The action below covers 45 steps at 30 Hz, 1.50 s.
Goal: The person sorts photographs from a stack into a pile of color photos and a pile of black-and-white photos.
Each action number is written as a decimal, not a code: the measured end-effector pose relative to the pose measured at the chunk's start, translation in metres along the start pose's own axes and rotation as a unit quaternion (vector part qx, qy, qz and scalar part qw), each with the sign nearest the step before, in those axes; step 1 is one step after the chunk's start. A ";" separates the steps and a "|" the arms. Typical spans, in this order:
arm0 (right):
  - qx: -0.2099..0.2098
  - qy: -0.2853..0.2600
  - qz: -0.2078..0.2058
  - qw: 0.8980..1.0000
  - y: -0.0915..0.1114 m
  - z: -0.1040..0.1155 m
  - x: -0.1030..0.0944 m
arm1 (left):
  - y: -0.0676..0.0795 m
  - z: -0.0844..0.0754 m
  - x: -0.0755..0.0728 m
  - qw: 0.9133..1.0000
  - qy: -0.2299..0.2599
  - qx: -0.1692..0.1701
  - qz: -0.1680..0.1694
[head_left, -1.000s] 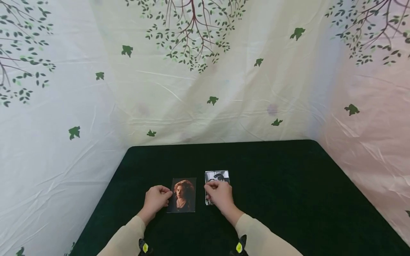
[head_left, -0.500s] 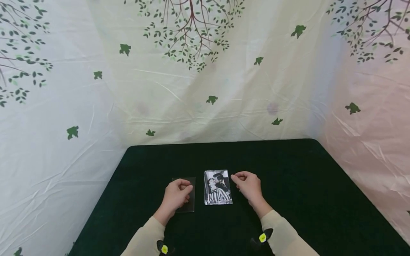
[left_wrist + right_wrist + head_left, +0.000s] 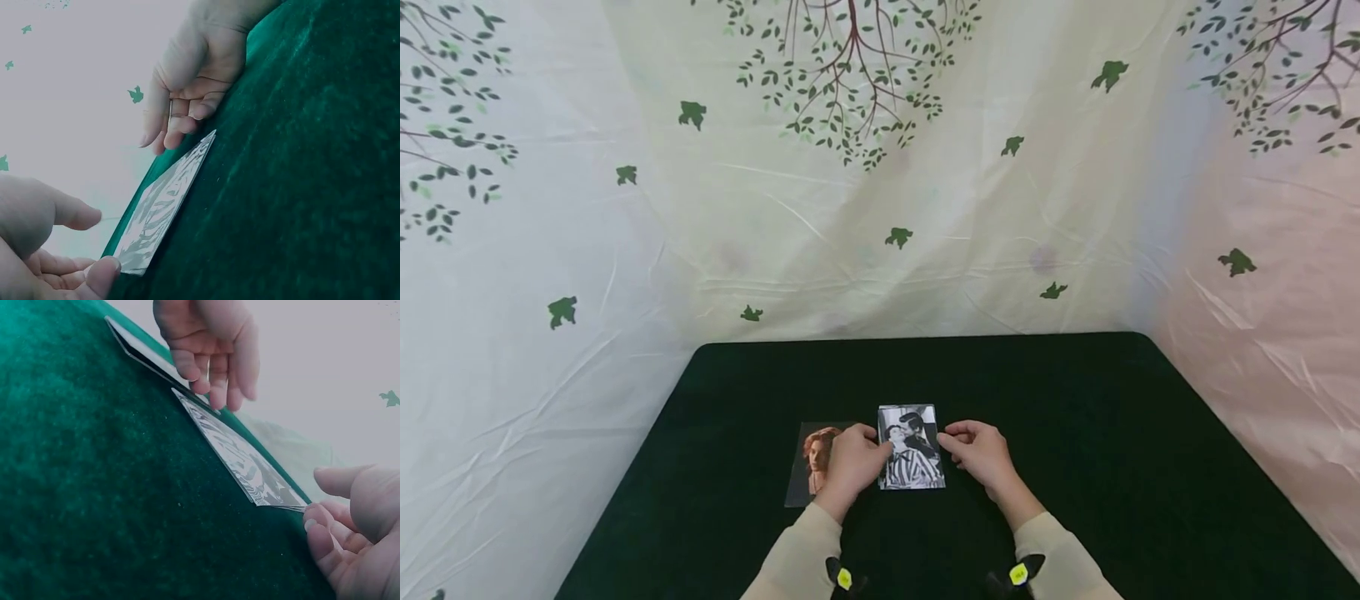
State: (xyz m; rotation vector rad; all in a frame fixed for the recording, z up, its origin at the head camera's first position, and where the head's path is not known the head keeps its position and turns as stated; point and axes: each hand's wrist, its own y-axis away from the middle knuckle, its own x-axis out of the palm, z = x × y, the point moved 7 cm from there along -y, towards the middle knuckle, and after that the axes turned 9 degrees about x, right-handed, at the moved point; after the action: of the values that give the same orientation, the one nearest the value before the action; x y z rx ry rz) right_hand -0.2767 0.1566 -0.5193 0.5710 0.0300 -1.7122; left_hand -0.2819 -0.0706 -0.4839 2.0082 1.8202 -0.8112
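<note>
In the head view a small stack of photo cards, topped by a black-and-white print of two people [image 3: 913, 462], lies on the dark green cloth in front of me. My left hand [image 3: 850, 462] is at its left edge, thumb overlapping the print and spread from the fingers. At the right edge my right hand [image 3: 981, 450] has its fingertips right at the border. In the right wrist view its thumb stands apart and a fingertip meets the card corner, where edges are slightly fanned. A dark portrait card [image 3: 808, 467] lies left of the stack, partly hidden by my left hand.
The dark green cloth-covered table [image 3: 1075, 417] has rounded far corners. White fabric walls [image 3: 820, 250] printed with branches and green birds stand behind it and at both sides. Each sleeve ends in a wrist strap with a yellow marker [image 3: 1018, 573].
My left hand has moved right, from the portrait card across to the stack's left edge. The right hand went from over the stack to its right side, then closer to its edge.
</note>
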 end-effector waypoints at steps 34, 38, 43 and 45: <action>-0.027 0.116 0.009 0.993 0.004 0.002 0.006 | 0.003 0.007 0.014 0.999 -0.034 -0.032 -0.008; -0.026 0.119 0.007 0.993 0.004 0.000 0.005 | 0.004 0.010 0.016 0.999 -0.011 -0.035 -0.006; -0.021 0.118 0.005 0.993 0.004 -0.002 0.005 | 0.005 0.019 0.019 0.995 0.074 -0.061 -0.008; -0.019 0.115 0.004 0.993 0.005 -0.002 0.004 | 0.006 0.021 0.021 0.991 0.110 -0.078 -0.006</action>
State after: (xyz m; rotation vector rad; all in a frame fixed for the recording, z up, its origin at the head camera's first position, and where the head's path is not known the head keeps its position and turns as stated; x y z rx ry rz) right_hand -0.2722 0.1521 -0.5213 0.7369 0.2241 -1.6262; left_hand -0.2798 -0.0669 -0.5137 2.0547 1.9482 -0.4485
